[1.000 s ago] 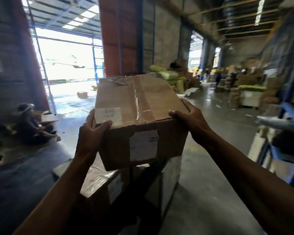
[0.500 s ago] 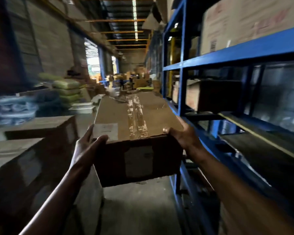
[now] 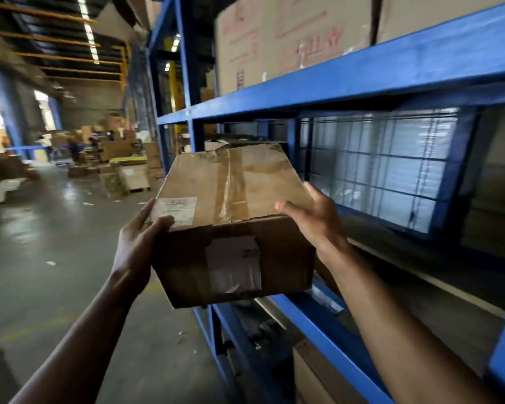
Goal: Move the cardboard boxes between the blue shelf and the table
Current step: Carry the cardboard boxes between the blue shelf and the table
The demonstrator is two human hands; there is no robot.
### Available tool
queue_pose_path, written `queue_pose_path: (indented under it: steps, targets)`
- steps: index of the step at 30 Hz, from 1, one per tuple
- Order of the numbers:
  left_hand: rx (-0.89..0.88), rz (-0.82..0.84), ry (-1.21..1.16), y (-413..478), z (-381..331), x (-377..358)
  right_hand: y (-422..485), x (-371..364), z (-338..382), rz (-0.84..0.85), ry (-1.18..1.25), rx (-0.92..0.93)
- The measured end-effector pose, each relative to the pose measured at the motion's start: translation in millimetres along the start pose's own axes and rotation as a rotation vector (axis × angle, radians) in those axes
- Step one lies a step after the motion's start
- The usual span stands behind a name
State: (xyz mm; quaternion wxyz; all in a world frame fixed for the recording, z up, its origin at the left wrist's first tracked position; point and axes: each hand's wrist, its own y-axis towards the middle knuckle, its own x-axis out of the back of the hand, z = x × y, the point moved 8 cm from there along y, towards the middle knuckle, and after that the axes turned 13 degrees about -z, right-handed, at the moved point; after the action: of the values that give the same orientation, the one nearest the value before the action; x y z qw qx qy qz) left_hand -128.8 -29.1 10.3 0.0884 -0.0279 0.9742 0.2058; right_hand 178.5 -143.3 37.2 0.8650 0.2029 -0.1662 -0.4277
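I hold a taped brown cardboard box (image 3: 233, 205) with white labels in the air, at chest height. My left hand (image 3: 140, 240) grips its near left corner, thumb on the top label. My right hand (image 3: 318, 220) grips its right side, thumb on the top edge. The box hangs at the front left corner of the blue shelf (image 3: 362, 71), level with the middle bay, its far end by the blue upright post. The middle shelf board (image 3: 438, 284) to the right of the box is bare. The table is out of view.
Large cardboard boxes (image 3: 292, 39) fill the upper shelf level. Another box (image 3: 318, 377) sits on the lowest level. A wire mesh panel (image 3: 376, 170) backs the middle bay. To the left runs a concrete aisle (image 3: 56, 258), with stacked boxes and people far off.
I have turned right from the stacked boxes toward the blue shelf, carrying the box with both hands. The box is now higher and at the shelf's corner post.
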Motion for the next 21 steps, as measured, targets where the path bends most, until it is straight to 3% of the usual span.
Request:
queue_pose_path:
  steps: [4,17,21]
  targets:
    - [0.026,0.108,-0.071,20,18,-70,13,53,-7,-0.186,-0.105,0.005]
    - [0.192,0.686,-0.224,17,66,-304,6,182,-28,-0.696,-0.223,-0.114]
    - [0.242,0.805,-0.272,-26,83,-367,-34,223,-33,-1.050,-0.317,-0.126]
